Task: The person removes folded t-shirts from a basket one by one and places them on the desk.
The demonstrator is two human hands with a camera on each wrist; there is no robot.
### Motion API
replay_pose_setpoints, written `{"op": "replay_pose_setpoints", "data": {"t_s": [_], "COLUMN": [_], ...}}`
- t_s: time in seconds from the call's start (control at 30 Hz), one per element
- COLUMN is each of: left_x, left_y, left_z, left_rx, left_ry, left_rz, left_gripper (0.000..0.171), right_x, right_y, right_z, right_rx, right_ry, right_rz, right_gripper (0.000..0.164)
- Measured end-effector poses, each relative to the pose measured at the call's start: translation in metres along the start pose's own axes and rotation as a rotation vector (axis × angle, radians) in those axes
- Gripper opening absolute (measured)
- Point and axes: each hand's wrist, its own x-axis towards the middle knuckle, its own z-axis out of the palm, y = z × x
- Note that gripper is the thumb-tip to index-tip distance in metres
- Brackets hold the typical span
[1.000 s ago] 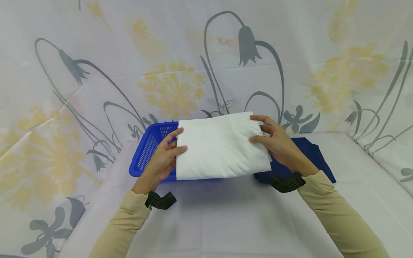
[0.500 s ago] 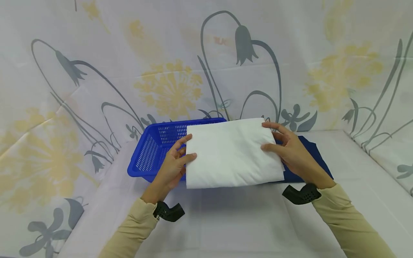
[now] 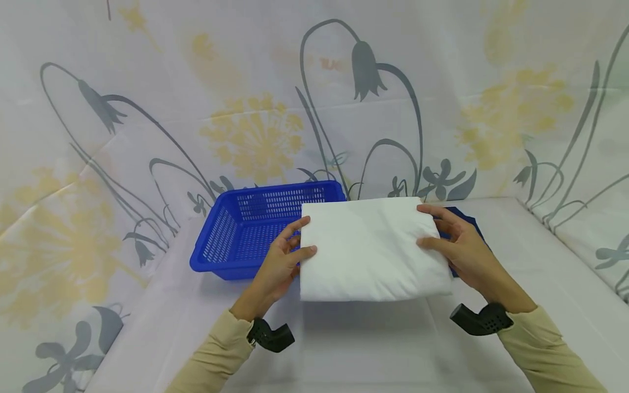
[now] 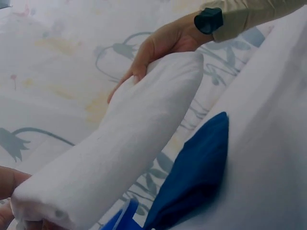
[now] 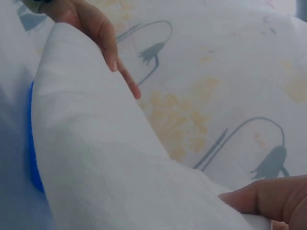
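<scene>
A white folded cloth [image 3: 368, 251] is held up above the table in the head view, stretched between both hands. My left hand [image 3: 277, 262] pinches its left edge, thumb on the near face and other fingers partly behind. The right hand [image 3: 464, 248] grips the opposite edge the same way, thumb on top. In the left wrist view the cloth [image 4: 115, 134] shows as a thick folded layer, with the right hand [image 4: 163, 45] at its far end. The right wrist view shows the left hand [image 5: 93, 28] at the cloth's far end.
A blue perforated plastic basket [image 3: 221, 240] stands behind and left of the cloth. A dark blue folded fabric [image 4: 196, 167] lies on the white-covered table [image 3: 363, 349] at the right, mostly hidden behind the cloth in the head view. Flower-printed curtain [image 3: 260, 136] surrounds the back and sides.
Both hands have moved the white cloth to the right and nearer the body. More of the blue basket now shows, while more of the dark blue fabric is covered.
</scene>
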Motion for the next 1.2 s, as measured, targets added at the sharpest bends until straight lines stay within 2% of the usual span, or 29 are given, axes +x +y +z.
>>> {"op": "replay_pose_setpoints", "data": {"t_s": [0.23,0.5,0.67,0.97,1.2], "left_x": [0.000,0.000,-0.001,-0.006,-0.007], "left_y": [-0.011,-0.025,-0.036,-0.048,-0.055], "left_z": [0.013,0.027,0.039,0.060,0.074], "left_rx": [0.019,0.039,0.042,0.021,0.036], "left_ry": [-0.044,-0.093,-0.122,-0.166,-0.173], "left_rz": [-0.011,-0.042,-0.062,-0.094,-0.110], "left_gripper": [0.061,0.060,0.060,0.060,0.059], "right_x": [-0.012,-0.026,-0.038,-0.057,-0.070], "right_y": [0.009,0.022,0.029,0.043,0.048], "right_z": [-0.014,-0.029,-0.042,-0.061,-0.073], "right_rx": [0.030,0.024,0.002,-0.017,0.043], "right_ry": [-0.010,0.001,0.006,0.021,-0.002], "right_rz": [-0.006,-0.030,-0.016,-0.034,-0.033], "right_gripper": [0.060,0.061,0.062,0.061,0.062]}}
